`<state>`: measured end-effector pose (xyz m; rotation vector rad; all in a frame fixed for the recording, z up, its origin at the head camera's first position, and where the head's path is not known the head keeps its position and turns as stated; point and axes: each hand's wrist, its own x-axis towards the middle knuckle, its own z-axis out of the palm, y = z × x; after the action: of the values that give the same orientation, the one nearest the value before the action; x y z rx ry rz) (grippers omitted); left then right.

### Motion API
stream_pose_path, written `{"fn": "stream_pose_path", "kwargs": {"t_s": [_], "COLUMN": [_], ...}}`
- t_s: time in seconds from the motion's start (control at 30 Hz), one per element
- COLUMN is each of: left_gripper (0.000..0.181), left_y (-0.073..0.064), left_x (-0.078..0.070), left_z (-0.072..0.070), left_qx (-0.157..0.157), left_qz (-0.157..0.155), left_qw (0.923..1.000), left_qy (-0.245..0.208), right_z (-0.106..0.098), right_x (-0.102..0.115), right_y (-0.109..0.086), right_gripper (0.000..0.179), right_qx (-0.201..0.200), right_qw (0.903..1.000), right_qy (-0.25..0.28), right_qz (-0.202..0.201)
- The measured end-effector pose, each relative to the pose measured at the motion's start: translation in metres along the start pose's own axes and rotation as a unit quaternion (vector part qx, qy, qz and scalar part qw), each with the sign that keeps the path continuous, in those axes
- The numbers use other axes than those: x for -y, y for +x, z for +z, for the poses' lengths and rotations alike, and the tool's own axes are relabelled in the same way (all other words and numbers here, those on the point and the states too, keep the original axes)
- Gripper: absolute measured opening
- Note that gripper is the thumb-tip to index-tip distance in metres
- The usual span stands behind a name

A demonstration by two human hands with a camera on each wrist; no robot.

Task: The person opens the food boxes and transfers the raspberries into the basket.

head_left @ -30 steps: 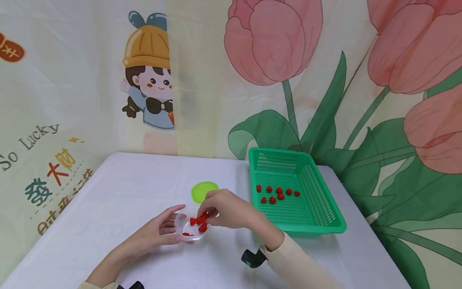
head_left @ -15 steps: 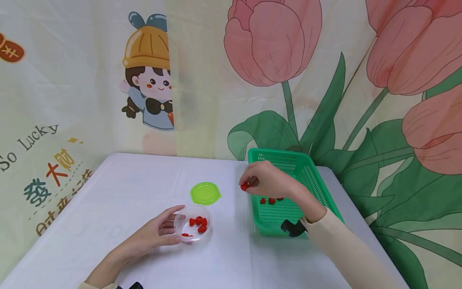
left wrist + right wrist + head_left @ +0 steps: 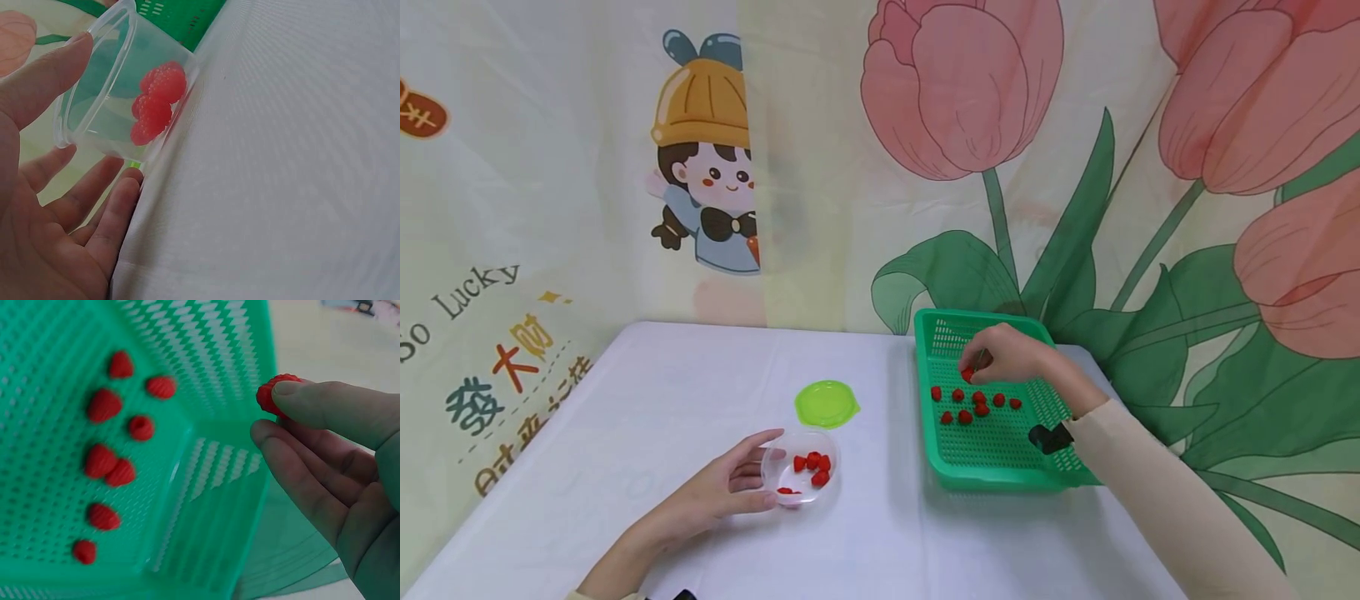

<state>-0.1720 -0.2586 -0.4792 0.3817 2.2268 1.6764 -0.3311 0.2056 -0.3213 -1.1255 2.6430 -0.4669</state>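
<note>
In the head view my left hand (image 3: 718,483) holds a small clear plastic tub (image 3: 784,477) from its left side, thumb at the near side, fingers behind. Several red raspberries (image 3: 812,460) lie in the tub; the left wrist view shows a cluster of raspberries (image 3: 156,103) through its wall. My right hand (image 3: 1011,352) is over the back part of a green basket (image 3: 1000,477). Thumb and fingertips pinch one raspberry (image 3: 272,394), level with the basket's upper rim in the right wrist view. Several other raspberries (image 3: 103,405) are spread across the perforated basket floor.
Behind the tub a bright green lid (image 3: 826,403) lies flat on the white tablecloth (image 3: 715,367). The basket stands at the right of the table, close to the printed backdrop (image 3: 820,167). Its raised walls surround the berries.
My right hand has gone from the tub to the right and over the basket, carrying a raspberry taken from the tub. The left hand has stayed on the tub.
</note>
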Motion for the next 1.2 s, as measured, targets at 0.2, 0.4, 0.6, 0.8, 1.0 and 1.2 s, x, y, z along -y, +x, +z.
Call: {"fn": "stream_pose_path", "kwargs": {"t_s": [0.2, 0.4, 0.6, 0.8, 1.0, 1.2], "left_gripper": [0.088, 0.088, 0.087, 0.087, 0.086, 0.087], "left_y": [0.002, 0.003, 0.002, 0.003, 0.004, 0.004], "left_x": [0.002, 0.002, 0.003, 0.004, 0.007, 0.008], "left_z": [-0.001, -0.002, 0.0, 0.0, 0.0, -0.001], "left_qx": [0.003, -0.002, -0.003, -0.007, -0.002, -0.004], "left_qz": [0.0, 0.003, 0.006, 0.0, 0.003, 0.002], "left_qw": [1.0, 1.0, 1.0, 0.9999, 1.0, 1.0], "left_qy": [0.001, 0.006, 0.006, 0.009, 0.008, 0.009], "right_z": [0.009, 0.019, 0.027, 0.036, 0.045, 0.049], "right_x": [-0.025, -0.041, -0.055, -0.066, -0.075, -0.078], "right_y": [-0.002, -0.004, -0.006, -0.007, -0.008, -0.009], "right_gripper": [0.018, 0.018, 0.02, 0.018, 0.02, 0.022], "right_qx": [0.02, 0.035, 0.061, 0.067, 0.081, 0.085], "right_qw": [0.9992, 0.9971, 0.9931, 0.9916, 0.9876, 0.9867], "right_qy": [0.005, 0.012, 0.018, 0.011, 0.024, 0.009], "right_qz": [0.034, 0.066, 0.099, 0.11, 0.132, 0.138]}}
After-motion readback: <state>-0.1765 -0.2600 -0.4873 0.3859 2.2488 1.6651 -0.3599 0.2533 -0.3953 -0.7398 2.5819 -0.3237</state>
